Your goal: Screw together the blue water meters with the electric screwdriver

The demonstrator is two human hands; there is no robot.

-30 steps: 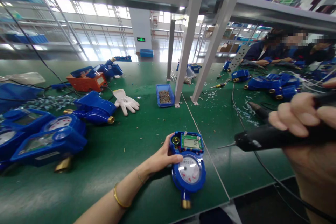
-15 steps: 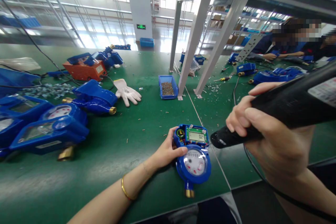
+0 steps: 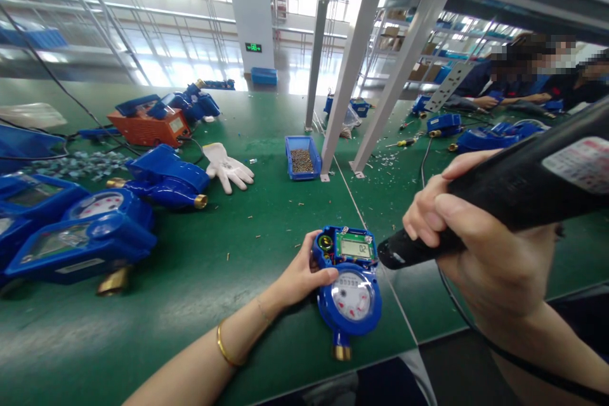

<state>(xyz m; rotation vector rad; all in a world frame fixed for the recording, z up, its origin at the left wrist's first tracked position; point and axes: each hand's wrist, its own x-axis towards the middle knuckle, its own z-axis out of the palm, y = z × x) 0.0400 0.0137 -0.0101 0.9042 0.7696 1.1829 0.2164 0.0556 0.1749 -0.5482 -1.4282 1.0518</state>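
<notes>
A blue water meter (image 3: 349, 288) lies on the green bench near its front edge, its cover off so that a green circuit board with a small display shows. My left hand (image 3: 299, 276) grips the meter's left side, thumb on the dial housing. My right hand (image 3: 480, 241) is wrapped round a black electric screwdriver (image 3: 504, 193), its tip at the right edge of the meter's circuit board. A black cable runs down from the tool past my wrist.
Several blue water meters (image 3: 80, 228) lie at the left, behind them an orange device (image 3: 147, 127). A white glove (image 3: 227, 168) and a blue tray of screws (image 3: 299, 158) sit mid-bench by two grey frame legs (image 3: 347, 63). Other people work at the far right (image 3: 523, 76).
My right hand has swung the screwdriver in from the right until its tip is at the meter. The left hand has stayed on the meter. The view has tilted slightly.
</notes>
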